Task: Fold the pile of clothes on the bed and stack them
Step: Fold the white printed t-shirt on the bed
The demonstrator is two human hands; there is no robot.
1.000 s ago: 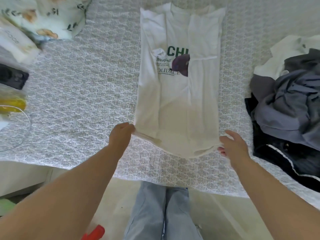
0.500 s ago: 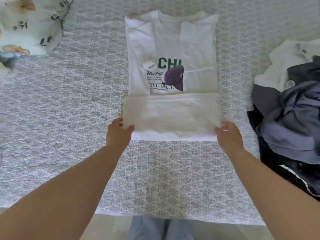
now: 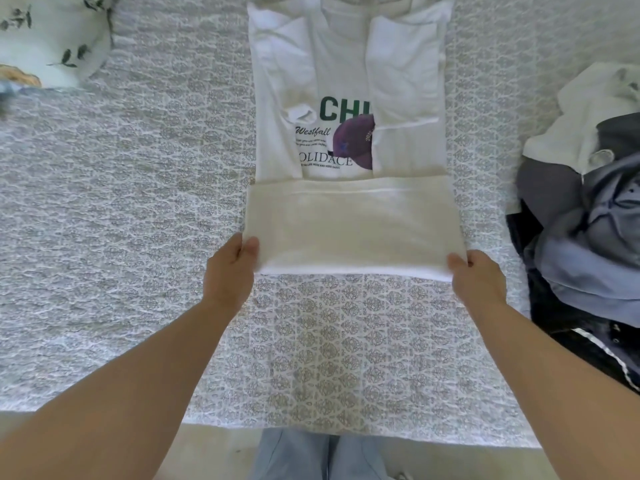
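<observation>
A white T-shirt (image 3: 349,81) with green lettering and a purple cap print lies flat on the bed, its sleeves folded inward. Its bottom part (image 3: 353,226) is folded up over the lower body, reaching just below the print. My left hand (image 3: 230,268) pinches the folded edge at its lower left corner. My right hand (image 3: 478,277) grips the lower right corner of the same fold. A pile of unfolded clothes (image 3: 588,216), grey, blue, white and black, lies at the right.
The bed (image 3: 138,237) has a white and grey patterned cover; its front edge runs near my legs. A floral pillow (image 3: 52,39) sits at the top left.
The shirt's bottom hem, held hanging at the bed edge a second ago, was lifted and folded up over the body. Both hands now hold the new fold's corners.
</observation>
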